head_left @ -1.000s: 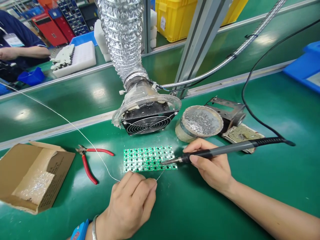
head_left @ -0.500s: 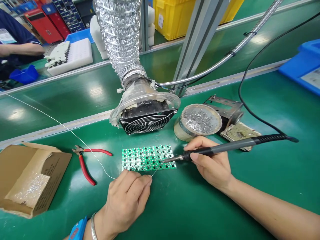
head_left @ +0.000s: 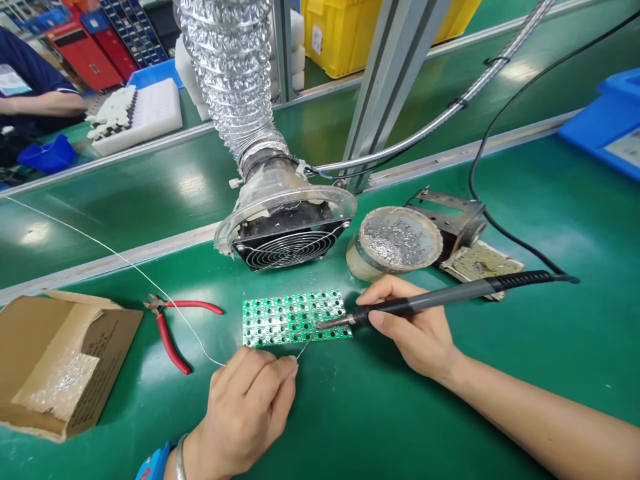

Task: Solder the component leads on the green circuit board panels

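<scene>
A green circuit board panel (head_left: 267,319) with rows of dark round holes lies flat on the green bench. My right hand (head_left: 413,323) is closed around a soldering iron (head_left: 425,301), whose tip points left and down over the right half of the panel. Whether the tip touches the panel I cannot tell. Just below the panel's front edge, my left hand (head_left: 250,403) pinches a thin solder wire (head_left: 303,349). The short end slants up to the panel, and the long part trails off to the upper left.
Red-handled cutters (head_left: 173,341) lie open beside a cardboard box (head_left: 107,367). Behind the panel hangs a fan hood (head_left: 293,247) on a foil duct. A round tub (head_left: 393,243) of metal bits and an iron stand (head_left: 453,223) are at the right. A co-worker's arm (head_left: 45,105) shows far left.
Both hands, with the iron and the solder wire, have shifted slightly left. The iron's tip is a little further left on the panel. The whole view has moved slightly.
</scene>
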Tool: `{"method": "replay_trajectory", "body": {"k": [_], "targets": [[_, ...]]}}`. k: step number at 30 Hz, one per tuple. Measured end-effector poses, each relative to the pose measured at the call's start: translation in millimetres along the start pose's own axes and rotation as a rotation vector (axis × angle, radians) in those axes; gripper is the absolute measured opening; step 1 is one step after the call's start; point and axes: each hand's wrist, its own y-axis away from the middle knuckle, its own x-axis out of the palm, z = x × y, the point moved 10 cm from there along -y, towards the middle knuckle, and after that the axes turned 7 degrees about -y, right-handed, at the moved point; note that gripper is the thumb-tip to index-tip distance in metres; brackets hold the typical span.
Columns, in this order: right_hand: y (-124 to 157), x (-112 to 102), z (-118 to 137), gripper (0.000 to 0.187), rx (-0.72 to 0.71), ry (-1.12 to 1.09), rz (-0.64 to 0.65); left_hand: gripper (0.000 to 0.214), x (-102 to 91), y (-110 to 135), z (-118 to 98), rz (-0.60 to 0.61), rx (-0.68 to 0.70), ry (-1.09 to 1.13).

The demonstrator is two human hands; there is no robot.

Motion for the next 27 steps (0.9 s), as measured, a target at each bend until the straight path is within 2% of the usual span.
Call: {"method": "replay_trajectory", "body": {"k": [11,18,27], "targets": [[-0.6,-1.3,-0.1,0.004,0.055,0.034,-0.028,0.017,6.1,-1.8,1.9,0.023,0.010,-0.023],[1.0,-14.8,-1.6,0.004,0.003,-0.089,-0.098,0.016,6.7,-3.4,-1.5,0.012,0.017,-0.014],[0.3,-10.2,-7.3,0.004,0.089,-0.046,-0.070,0.015,12.9,-4.8,-5.1,0.029,0.036,-0.014]]}}
